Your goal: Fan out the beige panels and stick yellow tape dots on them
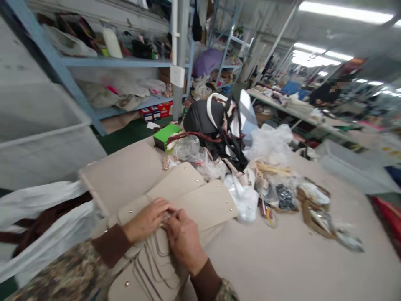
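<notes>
Several beige panels with rounded corners and small metal studs lie stacked and fanned on the table in front of me. My left hand (151,219) rests on the stack with its fingers bent inward. Close against it, my right hand (184,238) has thumb and fingers pinched together. Both sets of fingertips meet over the panels at one spot; what is between them is too small and blurred to make out. One beige panel (208,202) reaches out beyond the hands to the right, and a fanned pile of panels (147,271) lies below them.
Behind the panels sit a green box (166,133), a dark bag (200,117), clear plastic bags (269,142) and a white bag (242,196). Small open cartons (316,217) with packaged parts stand on the right. Blue shelving (115,62) rises at the left. A person works far back right.
</notes>
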Demonstrator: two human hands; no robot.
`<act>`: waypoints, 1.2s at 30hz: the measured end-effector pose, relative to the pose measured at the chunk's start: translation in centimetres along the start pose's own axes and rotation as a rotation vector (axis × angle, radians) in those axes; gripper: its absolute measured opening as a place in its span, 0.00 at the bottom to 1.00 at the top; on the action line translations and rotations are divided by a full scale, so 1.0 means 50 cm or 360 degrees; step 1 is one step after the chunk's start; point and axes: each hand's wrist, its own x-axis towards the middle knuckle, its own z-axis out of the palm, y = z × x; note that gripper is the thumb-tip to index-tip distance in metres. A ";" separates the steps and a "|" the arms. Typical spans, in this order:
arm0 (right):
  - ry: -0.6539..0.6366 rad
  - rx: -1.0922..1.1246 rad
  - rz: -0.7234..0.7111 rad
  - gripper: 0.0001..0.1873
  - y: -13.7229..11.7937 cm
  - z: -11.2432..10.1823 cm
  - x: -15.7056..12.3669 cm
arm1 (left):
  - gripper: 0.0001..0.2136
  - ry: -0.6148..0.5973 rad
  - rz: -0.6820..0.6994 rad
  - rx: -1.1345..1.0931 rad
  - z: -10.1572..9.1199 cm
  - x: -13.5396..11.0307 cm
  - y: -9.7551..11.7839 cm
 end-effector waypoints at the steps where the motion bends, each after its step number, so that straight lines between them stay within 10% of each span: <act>1: 0.0096 0.0188 0.0011 0.07 0.001 0.001 -0.003 | 0.12 -0.0009 0.0018 -0.0023 0.002 -0.001 -0.009; 7: 0.0449 0.1113 0.0328 0.12 -0.023 -0.010 -0.004 | 0.08 -0.0159 0.0094 0.0011 0.009 0.002 -0.037; 17: 0.0792 0.1890 0.0455 0.16 -0.022 -0.205 -0.029 | 0.12 -0.0106 -0.0137 -0.0301 0.004 0.017 -0.006; 22: 0.0741 0.1874 0.0666 0.20 0.024 -0.203 -0.123 | 0.18 -0.0097 -0.0305 -0.0480 0.000 0.016 -0.023; 27: -0.0119 0.1025 0.1281 0.17 0.110 -0.210 -0.254 | 0.20 -0.0102 -0.0381 -0.0660 -0.008 0.015 -0.038; 31: 0.0232 0.0405 0.1438 0.23 0.160 -0.179 -0.304 | 0.21 -0.0036 -0.0449 -0.0749 -0.011 0.016 -0.034; 36: 0.0571 0.1427 0.1549 0.43 0.141 -0.083 -0.243 | 0.23 0.0214 -0.0572 -0.0804 -0.007 0.017 -0.022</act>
